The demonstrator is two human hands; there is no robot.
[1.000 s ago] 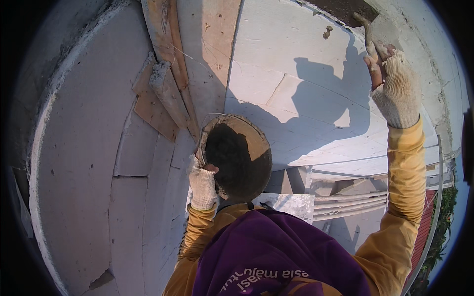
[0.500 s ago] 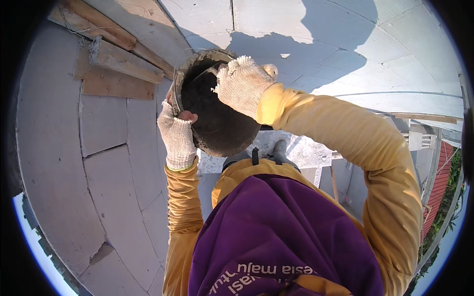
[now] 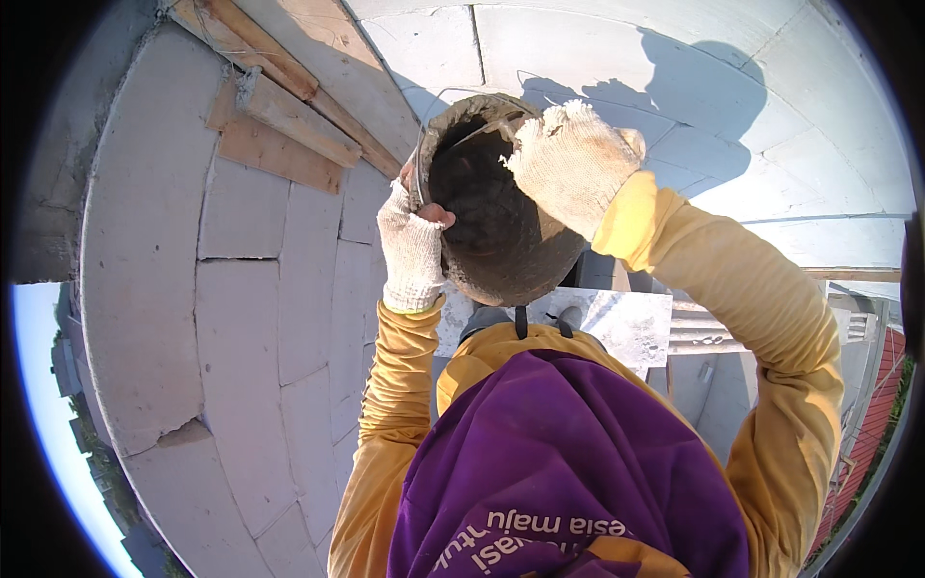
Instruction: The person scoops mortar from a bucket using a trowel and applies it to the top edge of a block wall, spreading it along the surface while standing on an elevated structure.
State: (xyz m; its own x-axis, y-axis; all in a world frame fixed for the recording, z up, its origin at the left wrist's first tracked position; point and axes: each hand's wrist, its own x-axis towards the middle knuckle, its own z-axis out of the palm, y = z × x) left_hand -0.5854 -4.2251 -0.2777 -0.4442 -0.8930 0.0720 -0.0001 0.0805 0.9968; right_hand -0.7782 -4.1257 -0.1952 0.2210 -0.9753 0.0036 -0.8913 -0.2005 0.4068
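My left hand (image 3: 409, 241), in a fingerless knit glove, grips the left rim of a dark, mortar-caked bucket (image 3: 482, 246) that is tipped and has a wire handle. Grey caking coats its rim, and dark material shows inside. My right hand (image 3: 568, 164), gloved likewise, is closed at the bucket's upper right on a mortar-covered hand tool (image 3: 511, 125), most of which is hidden by the hand and the bucket.
Pale block walls (image 3: 145, 289) surround me, with wooden planks (image 3: 279, 144) leaning at upper left. Below are my feet (image 3: 568, 318) by a white-splattered board (image 3: 631, 328), with metal poles beside it. A red corrugated roof (image 3: 882, 405) and greenery show at right.
My right hand has come down from the upper-right wall with the tool to the bucket, which now tilts more. Since the middle frame, both hands and bucket sit slightly farther right in view.
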